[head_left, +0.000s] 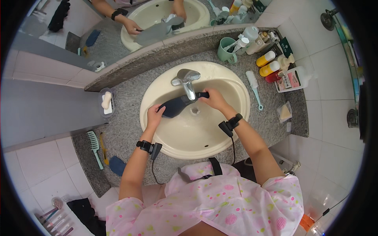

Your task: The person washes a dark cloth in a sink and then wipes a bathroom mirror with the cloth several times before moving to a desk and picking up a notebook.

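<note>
Over the basin of a cream oval sink (189, 142), I hold a dark navy, paddle-shaped thing with a narrow black handle (173, 107); its exact kind does not show. My left hand (154, 118) pinches the broad end, thumb on top. On the other side, my right hand (214, 99) is closed round the handle end. The middle of the thing lies just under the spout of a chrome faucet (186, 80), which hides a little of it. Whether water runs from the spout, I cannot tell.
Bottles (269, 69) and a green mug (227, 50) crowd the back right of the counter. A white and blue brush (254, 88) lies right of the sink. On the left are a soap dish (106, 103) and a mint hairbrush (94, 147). A mirror (157, 29) stands behind.
</note>
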Demonstrator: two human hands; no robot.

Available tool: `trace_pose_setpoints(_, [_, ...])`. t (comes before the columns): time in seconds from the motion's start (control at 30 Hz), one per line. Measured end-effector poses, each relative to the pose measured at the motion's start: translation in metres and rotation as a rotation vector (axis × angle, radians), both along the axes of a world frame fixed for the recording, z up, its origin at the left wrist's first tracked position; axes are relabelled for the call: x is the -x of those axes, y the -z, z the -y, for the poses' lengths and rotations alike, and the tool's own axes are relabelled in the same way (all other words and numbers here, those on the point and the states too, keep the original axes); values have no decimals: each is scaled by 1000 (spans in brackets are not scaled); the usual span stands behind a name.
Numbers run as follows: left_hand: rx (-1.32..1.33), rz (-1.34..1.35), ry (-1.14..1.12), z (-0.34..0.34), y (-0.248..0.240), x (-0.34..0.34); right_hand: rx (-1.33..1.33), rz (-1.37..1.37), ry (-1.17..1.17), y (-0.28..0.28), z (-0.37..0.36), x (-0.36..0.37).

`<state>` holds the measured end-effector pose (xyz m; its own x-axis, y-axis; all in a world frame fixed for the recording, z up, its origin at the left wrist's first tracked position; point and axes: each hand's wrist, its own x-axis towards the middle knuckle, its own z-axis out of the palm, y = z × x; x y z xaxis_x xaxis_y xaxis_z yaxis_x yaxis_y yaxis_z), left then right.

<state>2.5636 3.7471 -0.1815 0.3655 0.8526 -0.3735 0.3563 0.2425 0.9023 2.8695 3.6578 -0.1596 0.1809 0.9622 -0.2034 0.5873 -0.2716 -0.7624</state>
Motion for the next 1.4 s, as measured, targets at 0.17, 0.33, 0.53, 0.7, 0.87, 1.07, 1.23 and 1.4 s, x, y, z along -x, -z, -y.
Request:
trace_pose_setpoints(0.17, [-115, 101, -10, 11, -11, -39, -52, -42, 20, 14, -4, 17])
trace_pose_setpoints(0.33, [-87, 25, 52, 31, -29, -76, 153, -143, -59, 22, -8, 31])
trace_pose_setpoints(0.53, [97, 242, -116, 26, -15, -70, -37, 41, 141, 28, -3, 40])
trace_pose_setpoints(0.7, [155, 181, 38, 39, -8, -77, 113, -496, -78, 54, 10, 57])
trace_pose_setpoints(0.87, [117, 124, 20, 35, -11, -77, 69, -571, -80, 31, 18, 62])
trace_pose_setpoints(1.07, [68, 122, 79, 36, -25, -86, -17, -372, -96, 12, 20, 63])
trace_pose_setpoints(1.23, [152, 334, 75, 42, -37, -82, -24, -279, -62, 0, 30, 55])
trace_pose_setpoints(1.4, [129, 168, 104, 46, -35, -65, -106, -293, 80, -20, 42, 57])
